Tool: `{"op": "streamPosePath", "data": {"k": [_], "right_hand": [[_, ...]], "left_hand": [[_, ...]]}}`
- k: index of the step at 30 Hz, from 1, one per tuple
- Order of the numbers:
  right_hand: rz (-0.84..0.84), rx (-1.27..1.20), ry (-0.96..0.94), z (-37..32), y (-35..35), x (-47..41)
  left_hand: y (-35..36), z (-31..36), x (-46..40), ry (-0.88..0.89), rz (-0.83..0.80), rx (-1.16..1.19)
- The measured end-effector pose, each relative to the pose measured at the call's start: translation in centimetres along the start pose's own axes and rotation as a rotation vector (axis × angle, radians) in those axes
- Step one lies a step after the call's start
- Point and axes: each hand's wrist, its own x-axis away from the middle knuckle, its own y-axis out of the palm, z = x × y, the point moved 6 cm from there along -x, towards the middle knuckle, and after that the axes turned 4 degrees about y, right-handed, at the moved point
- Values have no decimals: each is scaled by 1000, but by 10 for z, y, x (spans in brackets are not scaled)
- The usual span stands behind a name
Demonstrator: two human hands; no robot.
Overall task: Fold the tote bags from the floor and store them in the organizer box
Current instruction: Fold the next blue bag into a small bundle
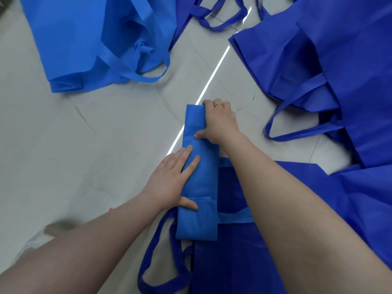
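A light blue tote bag [199, 177], folded into a long narrow strip, lies in the centre of the frame on the pale marbled floor [95, 134], running from just above centre down toward the lower middle; its lower end overlaps a dark blue tote bag [233, 251] spread flat in the lower right. The right hand [218, 122] grips the upper end of the strip from its right edge; the fingers curl over the top corner and the thumb presses onto the cloth lower down, so this grip is clenched on the folded bag; a gold ring [218, 105] shows on one finger. The left hand [171, 181] rests flat against the strip's left edge around its middle; the fingers lie straight across the cloth and the thumb reaches onto a folded band near the lower end, so this grip is released, pressing rather than clasping. The strip thus sits between the two hands, the right one higher in the frame, the left one lower. A light blue strap [235, 217] sticks out to the right of the strip's lower part, passing under the right forearm. Another light blue bag [84, 43] lies unfolded in the upper left; a heap of dark blue bags [339, 60] fills the upper right; dark blue handles [222, 20] loop at the top centre.
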Motion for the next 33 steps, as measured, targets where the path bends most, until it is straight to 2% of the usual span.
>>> {"op": "streamPosePath", "data": {"k": [4, 7, 9, 10, 12, 14, 20, 24, 28, 31, 33], "right_hand": [[126, -8, -58, -9, -11, 19], [336, 30, -254, -10, -13, 60], [478, 32, -383, -7, -4, 92], [489, 21, -440, -5, 6, 106], [446, 53, -514, -3, 30, 125], [409, 81, -501, 0, 47, 133], [166, 135, -362, -1, 71, 148], [119, 73, -381, 14, 87, 189], [-47, 192, -363, 30, 104, 213], [10, 177, -360, 28, 97, 210], [50, 123, -338, 25, 86, 208]], "left_hand": [[-5, 4, -1, 2, 20, -14], [-2, 1, 3, -99, 31, -57], [5, -3, 10, -198, 88, 7], [8, -5, 15, -249, 123, 50], [9, -6, 24, -353, 212, 133], [8, -3, 28, -366, 262, 140], [4, 18, 22, -17, 327, -169], [1, 21, 19, 27, 334, -237], [-5, 23, 17, 43, 337, -206], [-7, 22, 15, 62, 269, -122], [-10, 16, 11, 69, 203, 15]]}}
